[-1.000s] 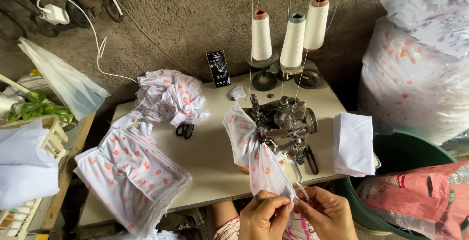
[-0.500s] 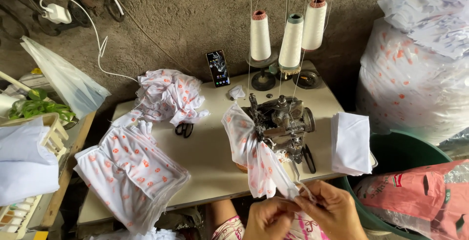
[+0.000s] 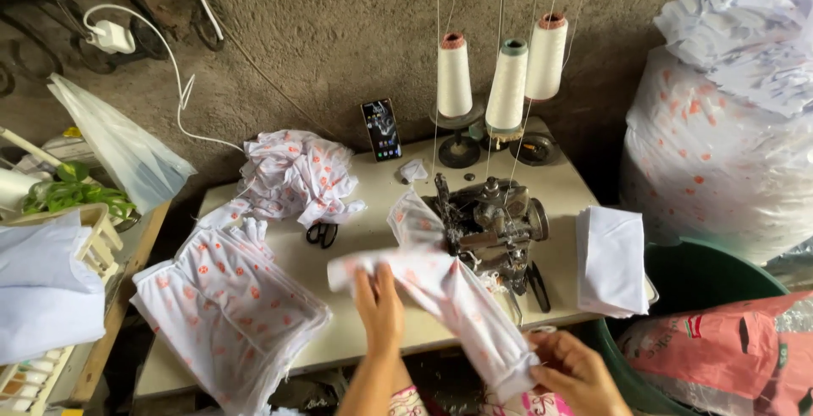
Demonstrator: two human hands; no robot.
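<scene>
Printed fabric piece [image 3: 449, 293] is lying diagonally across the desk [image 3: 373, 213] front; left hand [image 3: 378, 308] is pressing its upper-left end flat, right hand [image 3: 576, 371] is pinching its lower-right end, nearer the overlock machine [image 3: 491, 225].

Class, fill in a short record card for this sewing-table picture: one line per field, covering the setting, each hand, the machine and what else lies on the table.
Setting: pale work table against a rough wall
Left hand: pressing flat on a spotted white fabric piece
Right hand: gripping that piece's lower end
Machine: sewing machine, fed from three thread cones
Also on table: black scissors, phone, folded white cloth, spotted fabric pile
</scene>
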